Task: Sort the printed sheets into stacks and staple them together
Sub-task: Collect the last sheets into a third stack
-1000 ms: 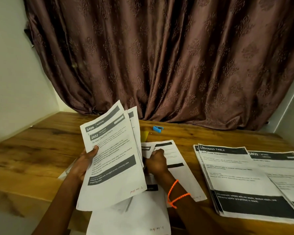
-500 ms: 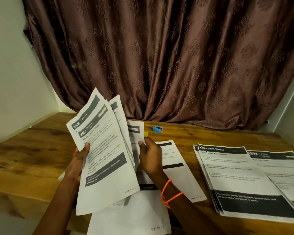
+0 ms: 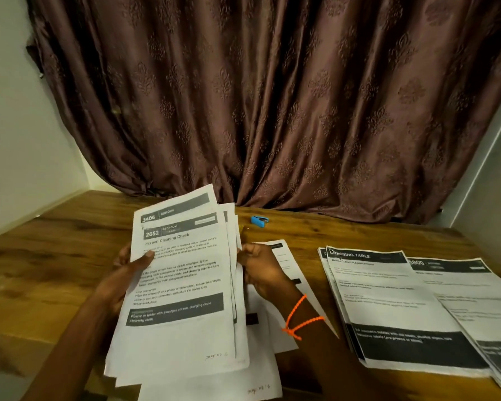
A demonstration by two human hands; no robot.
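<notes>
A person's left hand point(image 3: 128, 273) grips a fanned sheaf of printed sheets point(image 3: 180, 285) above the near edge of a wooden table point(image 3: 55, 256), thumb pressed on the top page headed "Screen Cleaning Check". The right hand point(image 3: 258, 266), with an orange wristband point(image 3: 298, 319), pinches the sheaf's right edge. Two sorted stacks point(image 3: 394, 308) lie at right; a blue stapler point(image 3: 259, 221) sits far back by the curtain point(image 3: 272, 96).

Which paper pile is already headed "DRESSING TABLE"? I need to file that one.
The stack lying flat right of the right hand; the held bundle reads "Screen Cleaning Check".
</notes>
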